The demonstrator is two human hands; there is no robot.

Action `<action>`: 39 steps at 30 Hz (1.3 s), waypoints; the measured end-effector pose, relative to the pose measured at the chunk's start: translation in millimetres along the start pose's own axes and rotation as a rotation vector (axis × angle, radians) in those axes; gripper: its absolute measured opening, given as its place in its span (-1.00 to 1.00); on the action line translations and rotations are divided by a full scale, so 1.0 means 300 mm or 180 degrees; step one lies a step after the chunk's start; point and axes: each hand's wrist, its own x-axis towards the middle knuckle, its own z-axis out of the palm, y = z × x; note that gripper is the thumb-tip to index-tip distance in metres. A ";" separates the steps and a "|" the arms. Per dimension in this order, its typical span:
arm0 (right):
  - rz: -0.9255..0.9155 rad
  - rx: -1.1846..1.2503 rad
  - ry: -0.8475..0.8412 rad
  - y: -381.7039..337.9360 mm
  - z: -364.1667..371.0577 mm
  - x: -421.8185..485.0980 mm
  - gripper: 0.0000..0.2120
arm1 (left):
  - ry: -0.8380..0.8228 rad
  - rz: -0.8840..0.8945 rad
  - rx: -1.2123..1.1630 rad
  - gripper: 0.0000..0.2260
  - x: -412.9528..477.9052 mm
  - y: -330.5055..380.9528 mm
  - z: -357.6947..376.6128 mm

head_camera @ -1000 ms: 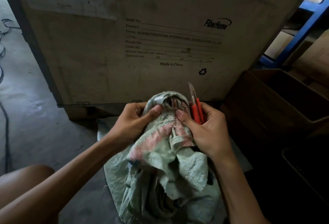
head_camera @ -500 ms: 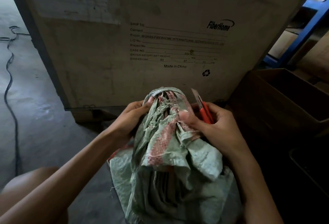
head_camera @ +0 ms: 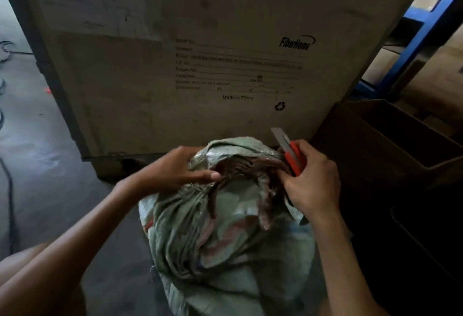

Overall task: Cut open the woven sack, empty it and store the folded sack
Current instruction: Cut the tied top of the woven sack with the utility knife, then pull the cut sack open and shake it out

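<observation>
Head | left hand [head_camera: 175, 172] grips sack [head_camera: 225, 235] rim | right hand [head_camera: 313, 185] grips knife [head_camera: 293, 156] | sack between

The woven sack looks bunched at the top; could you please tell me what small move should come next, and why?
Probably pull the gathered neck wider apart. The left hand grips one side of the woven sack, the right hand pinches the other while holding the utility knife, blade up and clear of the fabric.

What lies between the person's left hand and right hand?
In the head view, the bunched top of the sack lies between the left hand and the right hand. Both grip its edge, and the right hand also holds a knife.
</observation>
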 end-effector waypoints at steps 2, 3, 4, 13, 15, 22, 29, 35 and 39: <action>-0.0095 -0.0026 0.0054 -0.011 0.017 0.003 -0.65 | -0.0195 -0.0131 0.0229 -0.76 -0.004 0.004 -0.028; -0.0113 -0.0002 0.0059 -0.018 0.026 0.002 -0.64 | -0.0159 -0.0186 0.0368 -0.73 -0.005 -0.006 -0.034; -0.0097 0.0030 0.0038 -0.023 0.035 -0.001 -0.61 | 0.0015 -0.0226 0.0554 -0.69 -0.007 -0.020 -0.033; 0.0211 0.0614 -0.0251 -0.086 0.062 -0.071 -0.61 | 0.1192 -0.0948 0.1527 -0.40 0.129 -0.211 0.171; 0.0356 0.0535 -0.0370 -0.075 0.080 -0.095 -0.58 | 0.0994 -0.1128 0.1389 -0.37 0.172 -0.246 0.201; 0.1078 -0.0435 -0.0220 0.128 0.173 -0.266 -0.51 | 0.0803 -0.1302 0.0622 -0.36 0.142 -0.417 0.396; 0.2098 -0.0993 0.0006 0.463 0.268 -0.626 -0.47 | 0.0373 -0.1330 0.0230 -0.39 0.183 -0.488 0.454; 0.3264 -0.0970 -0.0488 0.683 0.456 -0.905 -0.55 | 0.0658 -0.1219 0.0004 -0.39 0.209 -0.408 0.497; 0.3073 -0.1100 -0.1065 0.701 0.533 -0.990 -0.57 | 0.0752 -0.1102 -0.0145 -0.45 0.216 -0.339 0.499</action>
